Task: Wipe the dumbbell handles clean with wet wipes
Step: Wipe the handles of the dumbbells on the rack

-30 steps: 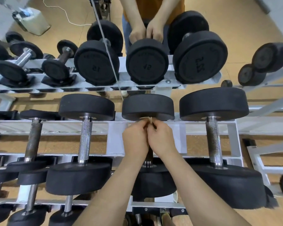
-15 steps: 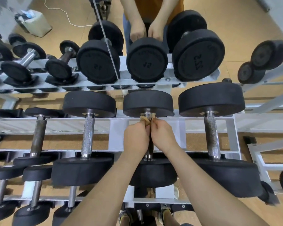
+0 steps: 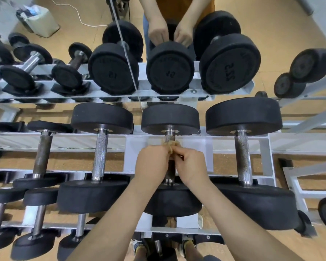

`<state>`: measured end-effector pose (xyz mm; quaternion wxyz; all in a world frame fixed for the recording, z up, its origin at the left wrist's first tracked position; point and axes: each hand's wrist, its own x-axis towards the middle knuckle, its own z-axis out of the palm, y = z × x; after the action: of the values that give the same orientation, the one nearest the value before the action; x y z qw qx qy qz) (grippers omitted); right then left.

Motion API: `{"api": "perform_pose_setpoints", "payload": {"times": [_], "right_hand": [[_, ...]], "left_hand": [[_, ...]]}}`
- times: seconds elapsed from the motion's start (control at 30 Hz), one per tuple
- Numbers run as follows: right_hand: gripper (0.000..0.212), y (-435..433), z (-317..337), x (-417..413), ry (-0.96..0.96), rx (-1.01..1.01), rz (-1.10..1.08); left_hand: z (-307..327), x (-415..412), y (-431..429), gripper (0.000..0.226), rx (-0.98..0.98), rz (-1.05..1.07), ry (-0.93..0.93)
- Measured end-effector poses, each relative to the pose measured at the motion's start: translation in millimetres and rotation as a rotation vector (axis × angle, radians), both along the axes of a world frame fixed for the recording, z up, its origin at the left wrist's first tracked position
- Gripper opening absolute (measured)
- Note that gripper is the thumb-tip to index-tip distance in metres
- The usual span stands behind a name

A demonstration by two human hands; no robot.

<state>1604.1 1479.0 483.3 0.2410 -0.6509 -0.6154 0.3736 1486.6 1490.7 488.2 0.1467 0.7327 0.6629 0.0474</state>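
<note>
A black dumbbell (image 3: 170,119) lies across the white rack (image 3: 132,146) in the middle of the head view, its knurled steel handle (image 3: 169,135) running toward me. A crumpled, brownish wet wipe (image 3: 171,145) is wrapped around that handle. My left hand (image 3: 152,164) and my right hand (image 3: 190,166) pinch the wipe from either side, fingers closed on it. The hands hide the middle of the handle; bare metal shows above them and a short piece below.
Neighbouring dumbbells sit left (image 3: 101,117) and right (image 3: 243,114) on the same tier, smaller ones (image 3: 41,157) further left. A mirror behind the rack reflects the person's hands (image 3: 167,33) and dumbbell ends. A white box (image 3: 38,19) stands on the floor at top left.
Both hands with the wipe have slid down the handle toward me, away from the far weight head, leaving more bare metal above them. The camera view shifted slightly.
</note>
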Motion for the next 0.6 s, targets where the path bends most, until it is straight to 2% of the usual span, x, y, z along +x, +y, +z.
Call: {"api": "perform_pose_setpoints", "payload": {"times": [0.17, 0.23, 0.3, 0.33, 0.4, 0.47, 0.53, 0.6], "right_hand": [[0.025, -9.1, 7.9, 16.8, -0.055, -0.1, 0.2], [0.025, 1.8, 6.0, 18.0, -0.096, -0.112, 0.249], [0.024, 13.5, 5.3, 19.1, -0.118, -0.107, 0.298], [0.023, 20.1, 6.7, 18.9, -0.138, -0.066, 0.301], [0.021, 35.5, 5.7, 18.5, -0.21, 0.178, 0.25], [0.024, 42.8, 2.3, 13.3, -0.285, 0.425, 0.245], [0.033, 38.5, -14.9, 9.8, -0.375, 0.566, 0.39], [0.041, 28.9, -32.8, 12.0, -0.402, 0.583, 0.516]], "left_hand": [[-1.7, -11.1, -21.4, 0.016, -0.213, 0.086, -0.44], [-3.1, -10.9, -22.2, 0.019, -0.321, 0.123, -0.552], [-3.3, -10.6, -24.6, 0.024, -0.342, 0.177, -0.623], [-2.7, -11.8, -27.3, 0.027, -0.335, 0.226, -0.686], [-1.5, -14.7, -35.1, 0.032, -0.278, 0.3, -0.791], [-1.1, -14.0, -47.0, 0.033, -0.226, 0.311, -0.747], [-3.4, -10.6, -60.4, 0.03, -0.167, 0.344, -0.689], [-5.8, -9.1, -67.7, 0.029, -0.101, 0.419, -0.687]]}}
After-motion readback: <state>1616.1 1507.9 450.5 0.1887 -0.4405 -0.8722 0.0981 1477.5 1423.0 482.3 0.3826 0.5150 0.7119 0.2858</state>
